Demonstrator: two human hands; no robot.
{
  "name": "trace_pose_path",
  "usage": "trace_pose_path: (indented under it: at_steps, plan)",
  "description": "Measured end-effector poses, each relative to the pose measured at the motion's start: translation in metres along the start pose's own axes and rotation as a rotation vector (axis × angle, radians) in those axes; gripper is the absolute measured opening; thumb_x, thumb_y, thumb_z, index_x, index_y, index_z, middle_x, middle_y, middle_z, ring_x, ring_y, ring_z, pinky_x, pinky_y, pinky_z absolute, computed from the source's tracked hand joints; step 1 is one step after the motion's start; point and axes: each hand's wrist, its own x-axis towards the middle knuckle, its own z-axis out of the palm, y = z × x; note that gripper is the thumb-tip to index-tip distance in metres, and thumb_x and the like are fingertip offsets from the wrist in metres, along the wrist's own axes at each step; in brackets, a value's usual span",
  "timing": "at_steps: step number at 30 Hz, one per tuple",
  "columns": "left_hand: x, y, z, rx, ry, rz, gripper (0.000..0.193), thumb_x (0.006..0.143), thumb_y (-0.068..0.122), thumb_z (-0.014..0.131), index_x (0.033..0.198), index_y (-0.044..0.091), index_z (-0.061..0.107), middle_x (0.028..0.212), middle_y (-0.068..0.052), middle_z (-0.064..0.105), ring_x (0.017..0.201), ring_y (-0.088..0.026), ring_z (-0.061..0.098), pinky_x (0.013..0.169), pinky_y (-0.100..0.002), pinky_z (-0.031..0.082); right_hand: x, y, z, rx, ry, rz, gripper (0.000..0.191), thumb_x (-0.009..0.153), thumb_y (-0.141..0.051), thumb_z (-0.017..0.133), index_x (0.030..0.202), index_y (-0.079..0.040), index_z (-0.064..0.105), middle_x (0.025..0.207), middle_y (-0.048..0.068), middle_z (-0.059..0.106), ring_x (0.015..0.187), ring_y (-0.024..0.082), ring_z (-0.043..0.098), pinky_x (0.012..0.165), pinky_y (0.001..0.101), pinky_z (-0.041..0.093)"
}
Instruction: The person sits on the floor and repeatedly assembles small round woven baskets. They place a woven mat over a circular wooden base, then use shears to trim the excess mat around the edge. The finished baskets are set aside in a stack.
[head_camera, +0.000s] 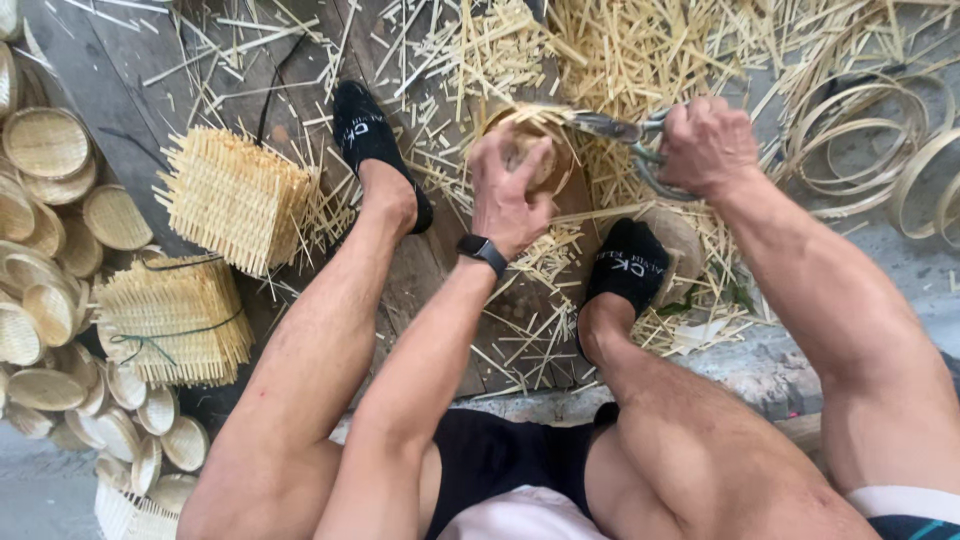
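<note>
- Left hand (508, 190) grips a small round woven basket (528, 148) above the plank floor (100, 90), between both feet.
- Right hand (705, 145) is closed on metal shears (625, 135), blades touching the basket's far rim.
- Stacked woven mats (235, 195) lie left.

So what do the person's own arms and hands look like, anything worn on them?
Both arms are bare from shoulder to fingers: no sleeves or gloves in view. The left hand has a black smartwatch with a dark band strapped at the wrist. The right hand and its wrist carry nothing: no rings or bands show.
</note>
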Motion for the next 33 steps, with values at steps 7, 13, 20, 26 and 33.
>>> trace_pose_path:
  at_steps: [7, 13, 20, 26, 33]
  plan:
    - [-0.010, 0.020, 0.014, -0.087, 0.111, -0.170, 0.058, 0.073, 0.018, 0.087, 0.127, 0.031, 0.071, 0.145, -0.024, 0.047, 0.134, -0.043, 0.049, 0.116, -0.050, 0.042, 0.002, -0.003, -0.001, -0.208, 0.399, -0.043, 0.044, 0.088, -0.051, 0.057, 0.083, -0.007, 0.063, 0.070, 0.006, 0.054, 0.064, 0.016, 0.051, 0.056, 0.0296, 0.046]
    - [-0.004, -0.005, 0.003, -0.151, -0.040, -0.073, 0.053, 0.068, 0.018, 0.088, 0.118, 0.032, 0.076, 0.147, -0.023, 0.046, 0.135, -0.044, 0.048, 0.117, -0.050, 0.043, 0.004, 0.000, -0.014, -0.099, 0.127, -0.063, 0.057, 0.108, -0.054, 0.052, 0.085, -0.003, 0.062, 0.070, 0.008, 0.053, 0.066, 0.018, 0.052, 0.054, 0.0328, 0.046]
    - [0.008, -0.016, -0.012, -0.132, -0.198, 0.010, 0.047, 0.065, 0.014, 0.085, 0.110, 0.026, 0.077, 0.148, -0.021, 0.045, 0.140, -0.043, 0.043, 0.121, -0.050, 0.039, 0.013, -0.005, -0.009, -0.152, 0.137, -0.052, 0.040, 0.103, -0.042, 0.053, 0.087, -0.006, 0.062, 0.070, 0.006, 0.058, 0.062, 0.015, 0.054, 0.054, 0.0316, 0.048]
    - [0.001, 0.000, 0.000, -0.255, 0.022, -0.227, 0.092, 0.064, 0.022, 0.090, 0.143, 0.012, 0.045, 0.151, -0.025, 0.032, 0.143, -0.043, 0.034, 0.119, -0.052, 0.032, 0.007, 0.012, -0.019, -0.169, 0.290, -0.114, 0.046, 0.090, -0.051, 0.061, 0.094, -0.006, 0.068, 0.076, 0.009, 0.060, 0.065, 0.017, 0.054, 0.055, 0.0305, 0.048]
    - [-0.008, -0.007, 0.009, -0.179, 0.048, -0.096, 0.082, 0.075, 0.005, 0.076, 0.150, 0.014, 0.044, 0.160, -0.021, 0.038, 0.151, -0.038, 0.038, 0.128, -0.048, 0.033, 0.014, -0.001, -0.012, -0.021, -0.076, -0.010, 0.033, 0.107, -0.029, 0.049, 0.100, -0.002, 0.066, 0.084, 0.014, 0.065, 0.074, 0.021, 0.061, 0.062, 0.0361, 0.054]
